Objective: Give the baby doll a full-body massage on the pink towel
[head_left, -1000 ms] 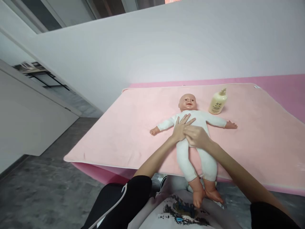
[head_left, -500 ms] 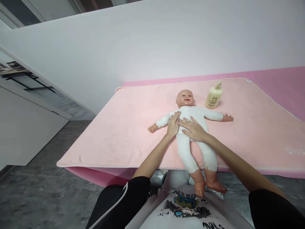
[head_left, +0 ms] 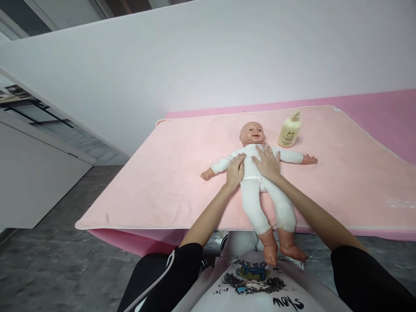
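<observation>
A baby doll with a bare head and a white cloth body lies face up, its arms spread and its feet past the table's front edge. My left hand rests against the left side of its torso, fingers extended. On the right side of the doll's chest lies my right hand, fingers spread and pointing up toward the shoulder. Neither hand grips anything. A pale yellow pump bottle stands upright beyond the doll's arm on the right.
A light pink towel covers most of the table, over a darker pink cover. Behind it rises a white wall. A white cable runs along my left sleeve.
My right hand has moved from the doll's belly up and to the right onto its chest. My left hand stays at the torso's side. The view has shifted slightly.
</observation>
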`<control>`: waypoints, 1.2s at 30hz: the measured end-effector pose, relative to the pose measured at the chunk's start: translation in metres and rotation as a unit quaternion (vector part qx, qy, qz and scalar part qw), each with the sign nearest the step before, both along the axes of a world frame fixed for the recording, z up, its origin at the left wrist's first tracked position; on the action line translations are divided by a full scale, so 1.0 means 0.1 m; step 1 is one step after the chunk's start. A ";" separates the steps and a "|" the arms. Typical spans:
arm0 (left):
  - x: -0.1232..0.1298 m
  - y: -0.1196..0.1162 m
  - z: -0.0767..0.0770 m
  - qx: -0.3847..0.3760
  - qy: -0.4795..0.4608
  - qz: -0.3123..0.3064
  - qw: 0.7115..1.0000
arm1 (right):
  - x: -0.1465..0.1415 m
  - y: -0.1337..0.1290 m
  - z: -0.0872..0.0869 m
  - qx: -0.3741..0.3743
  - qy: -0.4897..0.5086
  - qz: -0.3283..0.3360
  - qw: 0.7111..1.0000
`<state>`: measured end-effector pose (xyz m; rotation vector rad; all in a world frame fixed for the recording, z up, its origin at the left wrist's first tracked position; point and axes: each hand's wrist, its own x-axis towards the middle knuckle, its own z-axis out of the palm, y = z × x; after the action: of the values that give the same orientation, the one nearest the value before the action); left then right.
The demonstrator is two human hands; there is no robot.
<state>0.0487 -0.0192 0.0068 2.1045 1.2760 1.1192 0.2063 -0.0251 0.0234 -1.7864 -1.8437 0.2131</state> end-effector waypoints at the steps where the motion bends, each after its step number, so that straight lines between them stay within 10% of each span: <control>1: 0.00 -0.01 0.01 0.016 0.006 -0.006 1.000 | 0.03 0.02 -0.02 -0.010 0.028 -0.038 0.999; 9: 0.30 -0.25 0.36 0.064 0.147 -0.239 0.958 | 0.25 0.02 -0.18 0.021 0.232 -0.108 0.967; 13: 0.42 -0.30 0.41 0.030 0.261 -0.188 0.946 | 0.33 -0.05 -0.24 0.056 0.308 -0.121 0.942; 22: 0.41 -0.08 0.29 0.021 0.276 -0.022 0.961 | 0.35 -0.37 -0.36 0.053 0.091 0.006 0.994; 30: 0.36 0.15 0.14 -0.011 0.126 0.064 0.990 | 0.01 -0.89 -0.07 0.047 -0.091 0.083 0.991; 36: 0.19 0.24 -0.05 0.002 -0.044 0.066 0.997 | -0.07 -0.63 0.13 -0.020 -0.104 0.245 0.964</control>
<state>0.0672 0.0044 0.0022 1.9755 1.3896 1.2565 0.1997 -0.0879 0.0360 -1.3891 -2.4299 0.2539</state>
